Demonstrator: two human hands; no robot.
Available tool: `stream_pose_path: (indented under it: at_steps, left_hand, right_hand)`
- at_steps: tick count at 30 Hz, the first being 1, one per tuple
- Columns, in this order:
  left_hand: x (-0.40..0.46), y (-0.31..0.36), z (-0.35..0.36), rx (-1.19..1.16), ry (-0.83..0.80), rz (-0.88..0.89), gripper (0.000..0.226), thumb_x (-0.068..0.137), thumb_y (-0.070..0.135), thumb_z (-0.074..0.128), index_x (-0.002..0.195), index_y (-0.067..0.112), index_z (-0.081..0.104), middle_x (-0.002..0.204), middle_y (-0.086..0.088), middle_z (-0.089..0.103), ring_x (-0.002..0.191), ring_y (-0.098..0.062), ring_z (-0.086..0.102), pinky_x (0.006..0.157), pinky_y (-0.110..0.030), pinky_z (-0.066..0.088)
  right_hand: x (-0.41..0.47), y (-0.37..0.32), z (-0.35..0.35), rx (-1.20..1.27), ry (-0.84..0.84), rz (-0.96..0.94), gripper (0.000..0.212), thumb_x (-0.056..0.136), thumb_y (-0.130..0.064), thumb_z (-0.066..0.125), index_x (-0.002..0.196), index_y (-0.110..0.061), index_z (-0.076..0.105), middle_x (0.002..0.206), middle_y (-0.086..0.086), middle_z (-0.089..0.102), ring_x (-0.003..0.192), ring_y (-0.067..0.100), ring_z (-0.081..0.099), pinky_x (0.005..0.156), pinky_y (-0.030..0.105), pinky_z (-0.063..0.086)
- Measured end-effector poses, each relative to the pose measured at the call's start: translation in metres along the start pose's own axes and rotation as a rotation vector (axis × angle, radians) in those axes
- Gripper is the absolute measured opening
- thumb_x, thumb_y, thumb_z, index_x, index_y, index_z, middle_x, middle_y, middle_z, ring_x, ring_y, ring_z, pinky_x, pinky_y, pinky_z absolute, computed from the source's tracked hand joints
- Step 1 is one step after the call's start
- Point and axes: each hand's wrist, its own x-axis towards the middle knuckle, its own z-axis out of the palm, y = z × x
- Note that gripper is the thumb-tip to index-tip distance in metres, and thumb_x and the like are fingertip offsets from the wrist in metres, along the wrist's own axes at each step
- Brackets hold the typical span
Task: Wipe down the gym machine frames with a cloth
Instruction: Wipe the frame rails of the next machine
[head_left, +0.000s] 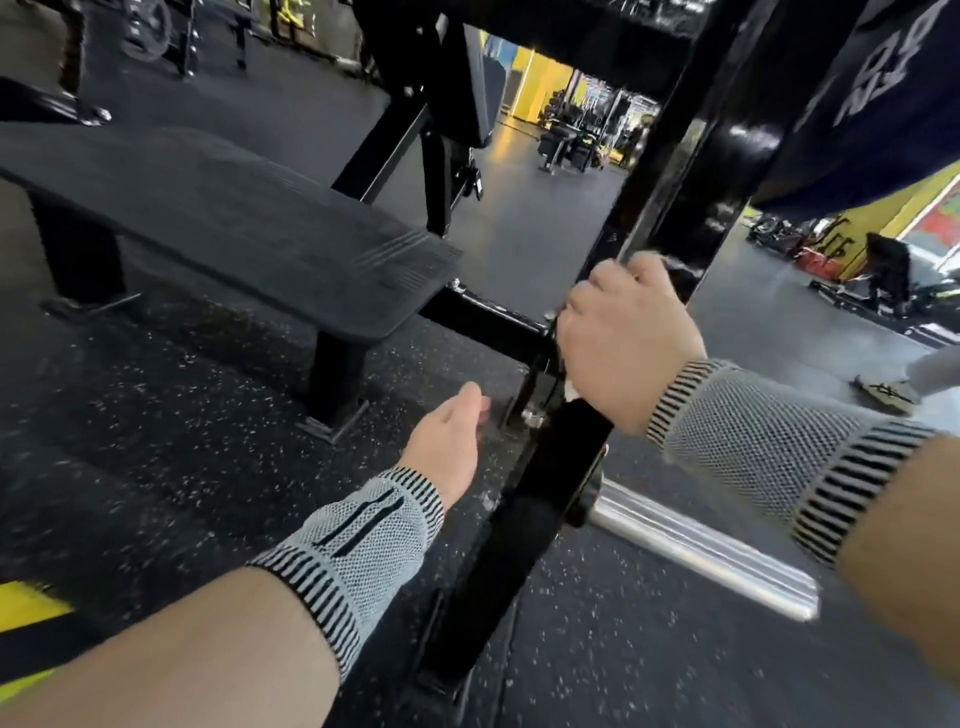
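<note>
Wiping the black machine frame (691, 197) with the right hand (626, 343) while the left hand (449, 441) hangs free beside it.

The right hand is curled around the slanted upright of the frame, and a small scrap of white cloth (571, 391) shows just under its heel, so the cloth seems to be pressed between palm and metal; most of it is hidden. The left hand holds nothing, its fingers loose and apart, hovering near the lower bolted joint. The step in hand looks like rubbing along this upright; the next move probably calls for sliding the grip along the post, then across the crossbar (485, 318) toward the padded bench (223, 218). White lettering on the dark blue pad (872, 98) at top right is cropped and unreadable.
</note>
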Motion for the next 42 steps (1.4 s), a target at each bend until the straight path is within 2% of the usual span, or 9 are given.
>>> stream_pose_path:
  at_steps: [3,5,10,14,19,25,34,39,42]
  left_hand:
    - [0.008,0.003,0.002,-0.121,-0.028,-0.016,0.048,0.102,0.045,0.029,0.124,0.019,0.061,0.115,0.009,0.064,0.109,-0.009,0.058,0.097,-0.03,0.038]
    - [0.017,0.004,0.004,-0.151,-0.063,-0.006,0.048,0.102,0.047,0.028,0.123,0.021,0.062,0.11,0.011,0.064,0.108,-0.009,0.058,0.099,-0.032,0.037]
    - [0.034,-0.01,0.003,-0.201,-0.113,-0.053,0.049,0.101,0.049,0.025,0.12,0.025,0.063,0.105,0.014,0.068,0.11,-0.009,0.059,0.1,-0.034,0.036]
    - [0.037,-0.023,-0.006,-0.232,-0.118,-0.104,0.049,0.101,0.048,0.027,0.119,0.021,0.063,0.096,0.013,0.069,0.102,-0.008,0.061,0.092,-0.029,0.033]
    - [0.04,-0.055,-0.023,-0.166,-0.122,-0.203,0.05,0.101,0.051,0.026,0.114,0.02,0.064,0.1,0.009,0.073,0.102,-0.01,0.062,0.094,-0.035,0.038]
    - [0.039,-0.073,-0.023,-0.133,-0.14,-0.26,0.053,0.1,0.053,0.026,0.115,0.019,0.063,0.1,0.004,0.073,0.102,-0.013,0.062,0.09,-0.034,0.036]
    - [0.039,-0.087,-0.013,-0.112,-0.238,-0.31,0.052,0.101,0.052,0.026,0.113,0.018,0.063,0.103,0.002,0.073,0.093,-0.01,0.065,0.064,-0.025,0.036]
    - [0.037,-0.11,-0.018,-0.105,-0.278,-0.383,0.057,0.099,0.056,0.027,0.095,0.018,0.07,0.101,-0.003,0.074,0.093,-0.018,0.068,0.083,-0.032,0.05]
    - [0.034,-0.117,-0.021,-0.05,-0.271,-0.426,0.088,0.074,0.078,0.029,0.106,0.007,0.069,0.108,-0.015,0.071,0.104,-0.033,0.066,0.096,-0.047,0.049]
  right_hand:
    - [0.001,-0.035,-0.008,0.105,-0.332,-0.34,0.03,0.098,-0.035,0.04,0.117,-0.021,0.059,0.12,0.001,0.058,0.109,0.024,0.048,0.09,0.037,0.035]
    - [0.015,-0.026,-0.014,0.041,-0.434,-0.271,0.032,0.095,-0.038,0.049,0.121,-0.021,0.057,0.124,0.0,0.056,0.116,0.024,0.047,0.096,0.04,0.033]
    - [0.024,-0.023,-0.026,-0.076,-0.435,-0.145,0.021,0.096,-0.033,0.039,0.097,-0.026,0.058,0.107,0.0,0.061,0.103,0.023,0.054,0.099,0.044,0.029]
    - [-0.012,-0.066,0.0,-0.013,-0.45,-0.248,0.044,0.096,-0.02,0.027,0.125,0.0,0.054,0.115,0.019,0.054,0.103,0.033,0.05,0.099,0.048,0.035]
    - [-0.036,-0.079,0.02,-0.015,-0.306,-0.379,0.048,0.085,-0.011,0.029,0.114,0.012,0.06,0.099,0.025,0.061,0.085,0.039,0.056,0.08,0.048,0.049]
    - [0.02,-0.126,0.018,0.001,-0.859,-0.471,0.046,0.102,-0.04,0.034,0.139,-0.016,0.045,0.141,0.009,0.045,0.128,0.03,0.044,0.107,0.046,0.029]
    - [0.008,-0.125,0.01,-0.128,-0.788,-0.491,0.046,0.101,-0.038,0.027,0.132,-0.015,0.052,0.131,0.016,0.05,0.12,0.033,0.044,0.109,0.054,0.021]
    - [-0.055,-0.13,0.023,0.11,-0.508,-0.537,0.045,0.09,-0.018,0.033,0.118,0.006,0.06,0.11,0.022,0.057,0.097,0.038,0.053,0.099,0.052,0.041]
    - [-0.061,-0.151,0.038,0.114,-0.532,-0.568,0.056,0.093,-0.022,0.028,0.134,0.012,0.044,0.131,0.029,0.047,0.116,0.046,0.046,0.111,0.056,0.027]
